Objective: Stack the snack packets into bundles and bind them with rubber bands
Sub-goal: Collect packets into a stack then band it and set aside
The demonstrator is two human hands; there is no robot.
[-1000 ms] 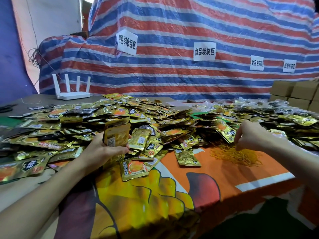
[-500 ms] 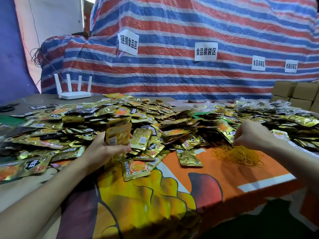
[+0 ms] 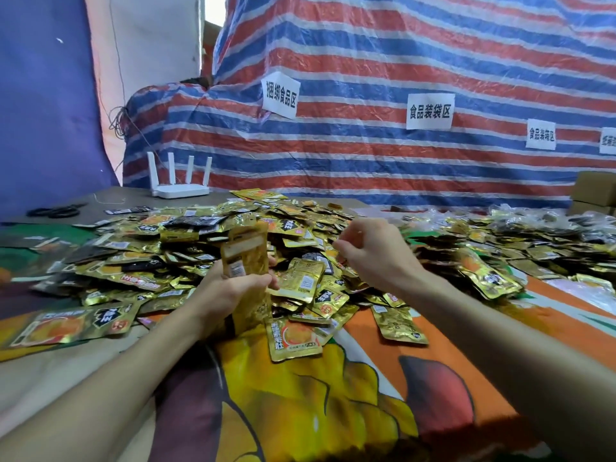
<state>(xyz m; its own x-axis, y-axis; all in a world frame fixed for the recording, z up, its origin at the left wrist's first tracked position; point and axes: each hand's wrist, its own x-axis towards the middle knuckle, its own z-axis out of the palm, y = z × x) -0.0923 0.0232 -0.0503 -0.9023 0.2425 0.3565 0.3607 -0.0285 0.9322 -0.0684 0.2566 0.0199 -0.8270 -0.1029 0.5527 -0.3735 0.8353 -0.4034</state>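
The left hand (image 3: pixel 230 291) curls its fingers and thumb round a stack of packets (image 3: pixel 246 258), which it holds upright on its short edge at the near edge of the pile (image 3: pixel 186 251). The stack is flat, rectangular and gold, with a pale strip across its top; motion blurs it.

The right hand (image 3: pixel 370 258) hovers over the near right part of the pile. Its fingers are curled in and the thumb meets the fingertips. Whether it pinches a rubber band cannot be told.

The pile is a wide, loose heap of crinkled foil pouches, shiny gold with some black, overlapping at all angles. A few pouches lie flat on the glossy printed cloth (image 3: pixel 300 411) just in front of the pile; the cloth shows orange, yellow and dark red shapes.

Right of the pile lies a second heap (image 3: pixel 533 235) of the same pouches. Behind the pile stands a white plastic router (image 3: pixel 181 183) with four straight aerials. Farther behind hangs a wrinkled woven tarp (image 3: pixel 400 61) striped red, blue and white, with white paper labels (image 3: pixel 430 111) stuck to it. Brown cardboard boxes (image 3: pixel 596 188) sit to the far right of the pile.
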